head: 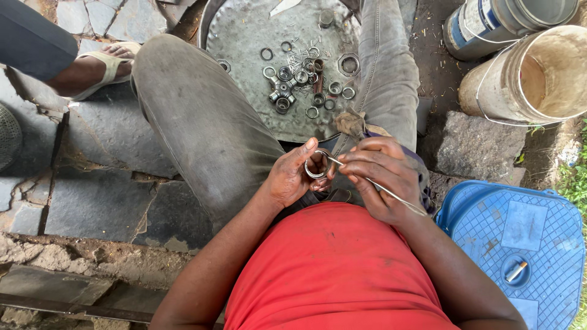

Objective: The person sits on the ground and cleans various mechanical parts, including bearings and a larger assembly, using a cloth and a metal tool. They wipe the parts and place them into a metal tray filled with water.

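Note:
My left hand (295, 176) holds a small round metal bearing cup (316, 165) between thumb and fingers, just above my lap. My right hand (379, 177) grips a thin metal wire (391, 194), whose tip reaches into the cup's opening. Both hands meet over my grey trousers and red shirt. On the ground between my knees lies a large round metal tray (244, 36). It carries a cross-shaped joint piece (282, 93), several rings, bearing cups, a large hex nut (349, 64) and a scatter of thin needle rollers.
A sandalled foot of another person (101, 64) rests on the stone paving at upper left. Two buckets (532, 76) stand at upper right beside a rough stone block (474, 146). A blue plastic crate (520, 244) at lower right holds a small lighter-like item (515, 271).

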